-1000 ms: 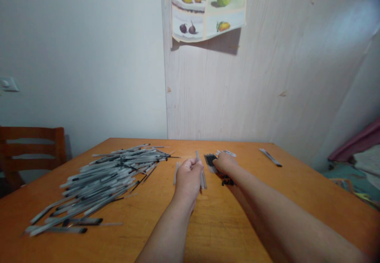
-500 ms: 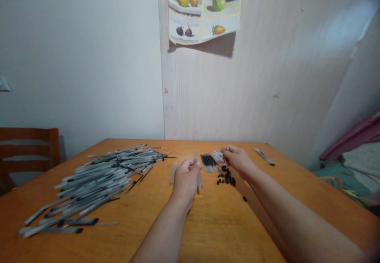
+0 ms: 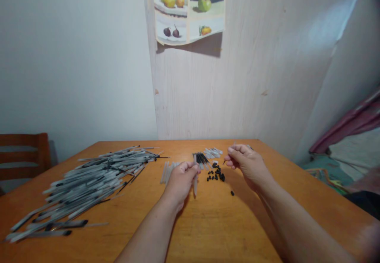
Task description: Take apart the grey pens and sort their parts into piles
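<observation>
My left hand [image 3: 185, 176] is closed round a translucent pen barrel [image 3: 195, 187], which stands out above and below the fingers. Raised to the right, my right hand [image 3: 247, 164] pinches a thin stick with a dark tip [image 3: 224, 162]; it looks like a pen refill. Between the hands lie a row of black-ended refills [image 3: 202, 159], a group of small clear pieces [image 3: 212, 152] and several small black plugs [image 3: 218, 174]. More translucent barrels [image 3: 166, 172] lie side by side just left of my left hand, which partly hides them.
A large heap of pens [image 3: 97, 180] spreads over the left of the wooden table [image 3: 208, 231]. One black plug [image 3: 232, 193] lies apart, nearer me. A chair back [image 3: 23, 152] stands at the left, and cloth [image 3: 350, 136] is piled beyond the right edge. The wall is behind.
My right hand has moved right, away from the small clear pieces, and a thin dark-tipped stick now shows in it. My left hand still holds the barrel. The view has turned slightly right.
</observation>
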Available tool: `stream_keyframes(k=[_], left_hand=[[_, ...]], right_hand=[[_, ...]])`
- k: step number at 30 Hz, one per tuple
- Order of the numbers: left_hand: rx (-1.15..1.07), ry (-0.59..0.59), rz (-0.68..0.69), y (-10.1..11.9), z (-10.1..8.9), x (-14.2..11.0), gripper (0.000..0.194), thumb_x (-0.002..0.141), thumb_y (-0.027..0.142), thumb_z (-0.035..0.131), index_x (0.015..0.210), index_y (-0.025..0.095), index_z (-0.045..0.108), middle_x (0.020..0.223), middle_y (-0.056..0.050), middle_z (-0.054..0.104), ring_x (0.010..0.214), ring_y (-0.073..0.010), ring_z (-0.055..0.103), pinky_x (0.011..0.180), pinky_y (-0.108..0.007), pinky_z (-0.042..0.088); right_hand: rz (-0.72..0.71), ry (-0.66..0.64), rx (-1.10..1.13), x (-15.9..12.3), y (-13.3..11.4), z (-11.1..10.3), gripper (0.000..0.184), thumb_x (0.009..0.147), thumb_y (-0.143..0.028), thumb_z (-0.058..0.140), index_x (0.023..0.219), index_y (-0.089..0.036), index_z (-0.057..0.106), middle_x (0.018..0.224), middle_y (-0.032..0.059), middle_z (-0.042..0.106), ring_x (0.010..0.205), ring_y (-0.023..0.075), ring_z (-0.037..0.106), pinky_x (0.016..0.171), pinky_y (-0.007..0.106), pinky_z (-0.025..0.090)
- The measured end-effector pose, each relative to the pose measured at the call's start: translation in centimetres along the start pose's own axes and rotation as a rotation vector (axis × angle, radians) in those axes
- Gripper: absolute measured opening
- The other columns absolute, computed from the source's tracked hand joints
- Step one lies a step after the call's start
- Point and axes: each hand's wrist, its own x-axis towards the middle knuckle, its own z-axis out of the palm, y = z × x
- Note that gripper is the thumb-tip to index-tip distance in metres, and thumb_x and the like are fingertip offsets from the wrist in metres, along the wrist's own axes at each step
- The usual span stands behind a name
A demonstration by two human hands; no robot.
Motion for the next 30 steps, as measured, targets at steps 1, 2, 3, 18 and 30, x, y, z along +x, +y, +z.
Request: stream_keyframes(k=[1, 2, 3, 18, 30], left_hand=[[0.004, -0.038, -0.016, 0.1, 0.1, -0.2, 0.03, 0.075, 0.043, 0.07, 0.085, 0.015, 0.068, 0.074, -0.005, 0.066, 0.061, -0.0108, 0.052, 0.06, -0.023, 0.038], [0.009, -0.079, -0.031, 0.1, 0.2, -0.3, 0.03, 0.076, 0.042, 0.07, 0.087, 0.014, 0.068, 0.074, -0.005, 0.066, 0.062, -0.011, 0.053, 0.061, -0.023, 0.038], [0.016, -0.116, -0.045, 0.1, 0.3, -0.5, 0.03, 0.076, 0.041, 0.07, 0.089, 0.014, 0.069, 0.076, -0.006, 0.067, 0.064, -0.0114, 0.054, 0.062, -0.023, 0.038], [0.058, -0.414, -0.197, -0.3, 1.1, -1.9, 0.038, 0.078, 0.041, 0.072, 0.101, 0.011, 0.068, 0.085, -0.009, 0.07, 0.074, -0.0145, 0.059, 0.075, -0.028, 0.041], [0.049, -0.429, -0.209, -0.5, 1.1, -1.8, 0.035, 0.079, 0.038, 0.072, 0.101, 0.011, 0.068, 0.082, -0.007, 0.068, 0.073, -0.0132, 0.057, 0.074, -0.027, 0.04]], right_hand=[[-0.036, 0.025, 0.006, -0.1, -0.1, -0.3, 0.032, 0.078, -0.046, 0.072, 0.084, -0.016, 0.061, 0.07, -0.0003, 0.065, 0.053, 0.0072, 0.054, 0.048, 0.018, 0.04], [-0.064, 0.045, 0.022, -0.1, -0.3, -0.5, 0.032, 0.078, -0.046, 0.073, 0.083, -0.016, 0.063, 0.07, -0.0012, 0.063, 0.052, 0.0064, 0.051, 0.047, 0.018, 0.037], [-0.077, 0.056, 0.049, -0.2, -0.5, -0.7, 0.031, 0.078, -0.045, 0.073, 0.083, -0.016, 0.064, 0.071, -0.0012, 0.062, 0.053, 0.0062, 0.049, 0.046, 0.018, 0.036], [-0.125, 0.135, 0.129, -0.7, -1.4, -0.1, 0.08, 0.077, -0.037, 0.072, 0.144, -0.017, 0.034, 0.08, 0.0021, 0.071, 0.061, 0.0125, 0.059, 0.05, 0.021, 0.043], [-0.146, 0.091, 0.065, -0.7, -0.9, 0.1, 0.07, 0.082, -0.04, 0.069, 0.142, -0.016, 0.041, 0.079, 0.0037, 0.071, 0.06, 0.0116, 0.058, 0.052, 0.021, 0.043]])
